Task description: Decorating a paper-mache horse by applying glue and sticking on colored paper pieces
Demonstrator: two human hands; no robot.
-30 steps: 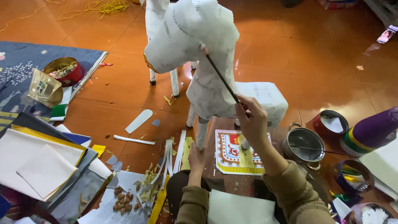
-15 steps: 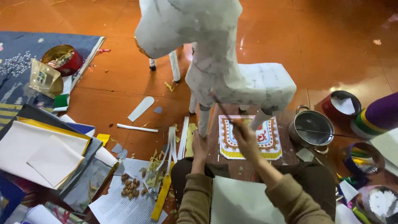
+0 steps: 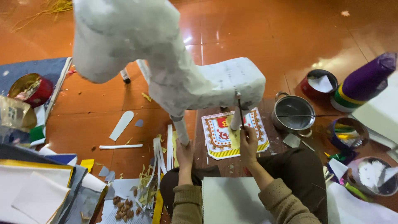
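Paper-covered animal figure (image 3: 174, 70) standing on floor, body fully skinned in white, still undecorated; left hand (image 3: 184, 151) w/ fingers clamped on its front leg, right hand (image 3: 248, 143) fingers pinching thin brush (image 3: 240, 108) at its flank, printed trim sheet (image 3: 234, 133) lying beneath, not yet applied

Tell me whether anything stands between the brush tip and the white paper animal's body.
Nothing visible does. The right hand holds the brush upright, its tip against the rear of the paper animal. The left hand grips a front leg, off to the side.
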